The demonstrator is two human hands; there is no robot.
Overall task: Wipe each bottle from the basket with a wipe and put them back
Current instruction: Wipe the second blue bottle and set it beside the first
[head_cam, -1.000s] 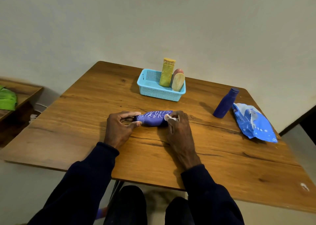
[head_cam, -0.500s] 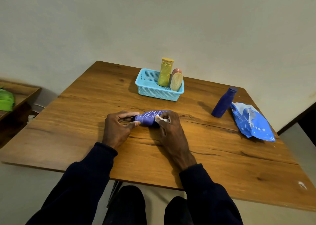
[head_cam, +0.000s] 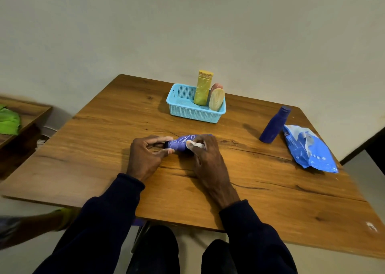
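While flat on counter (head_cam: 100, 153) before basket (head_cam: 193, 115), bottle (head_cam: 181, 144) pinched by left hand (head_cam: 144, 156), wipe (head_cam: 193, 145) clutched against it by right hand (head_cam: 207, 159).

A purple patterned bottle (head_cam: 181, 143) lies on its side on the wooden table (head_cam: 100, 148), held between both hands. The left hand (head_cam: 145, 156) pinches its capped end with thumb and fingers (head_cam: 164, 138), while the right hand (head_cam: 208, 158) curls over the other end and presses a white wipe (head_cam: 194, 145) against it. Farther back stands a light blue basket (head_cam: 193, 115) holding an upright yellow bottle (head_cam: 203, 88), a cream bottle (head_cam: 216, 100) and a pink bottle (head_cam: 217, 86) behind it. To the right, a dark blue bottle (head_cam: 274, 125) stands just beside a blue wipe pack (head_cam: 308, 150). A green cloth (head_cam: 8, 121) lies on a side shelf at the left.
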